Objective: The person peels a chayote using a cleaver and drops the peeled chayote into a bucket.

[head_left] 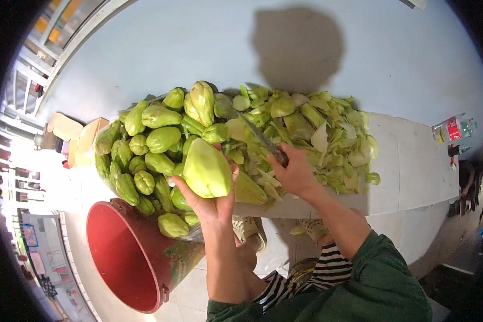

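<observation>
A pale blue wall point(198, 48) rises above a light tiled floor point(190, 290).

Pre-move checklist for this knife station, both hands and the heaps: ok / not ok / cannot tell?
1. Left hand supports pale chayote: ok, cradled from below, thumb and fingers at its sides.
2. Right hand on knife handle: ok.
3. Blade away from left hand: ok, pointing over the heaps, not at the fingers.
4. Pale chayote peeled all round: cannot tell, far side hidden.
5. Whole chayotes fully separate from peelings: not ok, the heaps meet in the middle.
6. Red bucket firmly supported: cannot tell, its base is hidden.
</observation>
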`<state>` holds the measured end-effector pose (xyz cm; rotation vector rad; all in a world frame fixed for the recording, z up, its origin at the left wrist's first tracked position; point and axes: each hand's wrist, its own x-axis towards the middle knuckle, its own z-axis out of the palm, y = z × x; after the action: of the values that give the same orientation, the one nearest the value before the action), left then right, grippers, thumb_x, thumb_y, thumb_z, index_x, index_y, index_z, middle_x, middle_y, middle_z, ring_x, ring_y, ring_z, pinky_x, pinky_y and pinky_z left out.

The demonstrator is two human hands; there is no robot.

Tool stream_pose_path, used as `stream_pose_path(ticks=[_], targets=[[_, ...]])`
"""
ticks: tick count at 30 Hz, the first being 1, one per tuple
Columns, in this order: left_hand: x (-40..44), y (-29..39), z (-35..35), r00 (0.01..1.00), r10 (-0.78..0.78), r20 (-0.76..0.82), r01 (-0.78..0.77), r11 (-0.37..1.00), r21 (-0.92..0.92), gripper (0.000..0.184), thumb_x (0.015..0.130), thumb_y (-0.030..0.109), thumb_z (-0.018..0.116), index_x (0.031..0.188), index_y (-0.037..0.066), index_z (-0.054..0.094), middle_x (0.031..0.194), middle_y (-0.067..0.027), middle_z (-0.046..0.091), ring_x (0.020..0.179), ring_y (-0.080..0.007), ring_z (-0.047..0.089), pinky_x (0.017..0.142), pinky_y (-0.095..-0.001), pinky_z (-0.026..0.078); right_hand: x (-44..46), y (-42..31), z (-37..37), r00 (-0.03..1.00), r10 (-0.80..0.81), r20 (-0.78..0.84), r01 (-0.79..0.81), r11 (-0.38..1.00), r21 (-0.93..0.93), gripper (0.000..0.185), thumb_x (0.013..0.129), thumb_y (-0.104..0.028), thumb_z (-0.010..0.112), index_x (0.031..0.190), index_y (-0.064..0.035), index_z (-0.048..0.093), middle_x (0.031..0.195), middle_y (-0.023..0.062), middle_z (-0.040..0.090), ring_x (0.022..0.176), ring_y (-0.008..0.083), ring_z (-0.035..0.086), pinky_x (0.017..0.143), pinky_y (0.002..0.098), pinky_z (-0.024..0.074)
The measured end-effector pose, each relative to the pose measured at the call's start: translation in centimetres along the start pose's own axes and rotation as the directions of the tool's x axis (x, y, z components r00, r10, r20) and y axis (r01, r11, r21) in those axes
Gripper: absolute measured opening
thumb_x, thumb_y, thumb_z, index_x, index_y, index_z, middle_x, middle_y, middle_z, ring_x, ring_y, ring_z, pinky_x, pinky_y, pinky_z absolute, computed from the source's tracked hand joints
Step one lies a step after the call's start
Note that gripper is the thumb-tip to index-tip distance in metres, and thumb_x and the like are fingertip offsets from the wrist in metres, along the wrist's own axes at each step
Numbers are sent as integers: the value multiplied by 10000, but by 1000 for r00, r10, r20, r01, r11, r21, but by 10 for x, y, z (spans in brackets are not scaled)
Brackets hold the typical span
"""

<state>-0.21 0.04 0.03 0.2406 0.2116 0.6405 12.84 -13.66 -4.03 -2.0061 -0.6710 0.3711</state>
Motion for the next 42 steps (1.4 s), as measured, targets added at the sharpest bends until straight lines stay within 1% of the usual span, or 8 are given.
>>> stream_pose_path(ticks=[4, 5, 6, 8, 10, 12, 19, 42], targets=[[4, -3, 17, 975, 99, -197, -72, 988, 140, 702, 869, 636, 495, 1331, 107, 497, 1266, -163, 571, 1037, -287, 583, 855, -445, 480, -14, -4, -5, 968, -253, 9, 253, 966, -52, 502, 747, -177, 699, 1225, -73, 588, 631, 128, 590, 566, 324, 596, 528, 427, 461], [3, -5, 20, 947, 156, -279, -116, 981, 154, 686, 868, 617, 502, 1299, 83, 513, 1225, -167, 590, 1015, -286, 591, 861, -437, 488, -16, -6, -6, 894, -447, -13, 443, 889, -114, 546, 726, -194, 711, 1244, -79, 582, 637, 112, 587, 564, 315, 592, 524, 424, 457], [3, -8, 20, 946, 158, -282, -118, 981, 156, 686, 868, 617, 502, 1299, 83, 513, 1225, -167, 590, 1015, -286, 591, 861, -437, 488, -18, -7, -6, 782, -623, -23, 610, 772, -178, 590, 705, -210, 722, 1262, -85, 575, 642, 96, 584, 562, 305, 589, 520, 421, 453], [1, -10, 14, 941, 134, -312, -68, 975, 212, 665, 858, 581, 517, 1216, 20, 532, 1116, -172, 614, 971, -283, 596, 867, -419, 497, -23, -8, -2, 730, -683, 13, 660, 701, -269, 631, 677, -258, 713, 1269, -87, 581, 663, 49, 567, 584, 251, 583, 548, 380, 456], [5, -10, -2, 989, 46, -140, -25, 988, 150, 670, 851, 578, 520, 1151, -21, 533, 1049, -171, 611, 949, -292, 592, 869, -421, 504, -27, -13, 1, 640, -763, 89, 740, 582, -338, 612, 689, -254, 673, 1263, -59, 585, 673, 3, 533, 618, 197, 561, 577, 337, 449], [7, -15, 1, 974, 66, -215, -61, 998, 29, 674, 848, 591, 511, 1129, -21, 538, 1034, -180, 613, 943, -306, 592, 858, -416, 509, -29, -21, -2, 621, -776, 115, 754, 550, -359, 586, 698, -246, 632, 1246, -40, 595, 676, -28, 509, 643, 150, 543, 590, 303, 436], [7, -21, 0, 986, 105, -132, -77, 976, 202, 680, 882, 610, 383, 1024, -31, 558, 928, -192, 615, 842, -278, 597, 804, -365, 517, -31, -20, 3, 613, -781, 119, 751, 529, -395, 559, 711, -224, 612, 1239, -40, 597, 667, -29, 492, 641, 132, 534, 573, 293, 424], [6, -22, -2, 969, 55, -242, -49, 998, 29, 640, 840, 615, 464, 1093, 34, 556, 980, -201, 626, 914, -324, 602, 844, -435, 505, -29, -15, 5, 658, -752, 37, 677, 569, -466, 548, 715, -185, 611, 1244, -45, 591, 656, -14, 489, 590, 158, 534, 545, 312, 419]])
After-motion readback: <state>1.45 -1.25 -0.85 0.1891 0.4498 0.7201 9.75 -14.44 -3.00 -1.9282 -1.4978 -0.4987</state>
